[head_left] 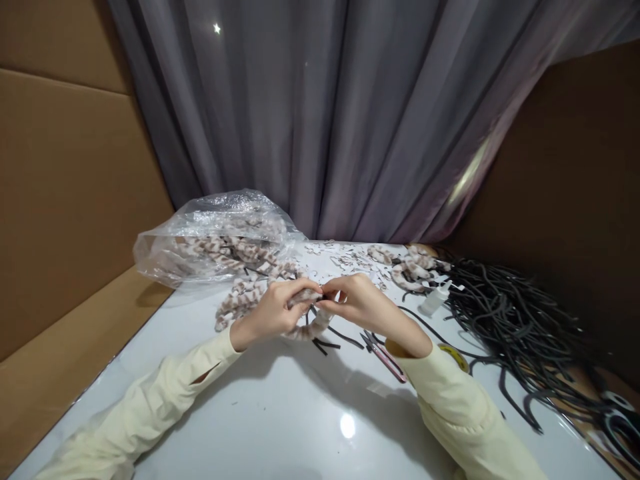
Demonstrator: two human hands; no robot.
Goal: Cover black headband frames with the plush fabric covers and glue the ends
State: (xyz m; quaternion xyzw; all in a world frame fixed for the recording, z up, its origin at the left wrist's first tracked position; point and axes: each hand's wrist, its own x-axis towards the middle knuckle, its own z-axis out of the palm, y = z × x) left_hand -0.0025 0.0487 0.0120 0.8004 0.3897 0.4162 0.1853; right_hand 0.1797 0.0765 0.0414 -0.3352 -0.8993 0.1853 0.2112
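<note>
My left hand [275, 308] is closed around a fluffy white-and-brown striped tube [316, 327], which curves down below my fingers. At the tube's end my right hand [353, 299] pinches with thumb and forefinger on a small dark bit, perhaps the tip of a black cord. My fingertips nearly meet there and partly hide it. Under the hands lie short black cord pieces [327, 345]. A heap of similar striped fluffy tubes [240, 303] rests just left of my left hand. Pink-handled snips [385, 359] lie below my right wrist.
A clear plastic bag [200, 220] with more fluffy tubes stands at back left. Small metal pieces [350, 257] are scattered at the table's back. To the right are a small white bottle [434, 300], a yellow tape ring [455, 359] and a large tangle of black cords [515, 327].
</note>
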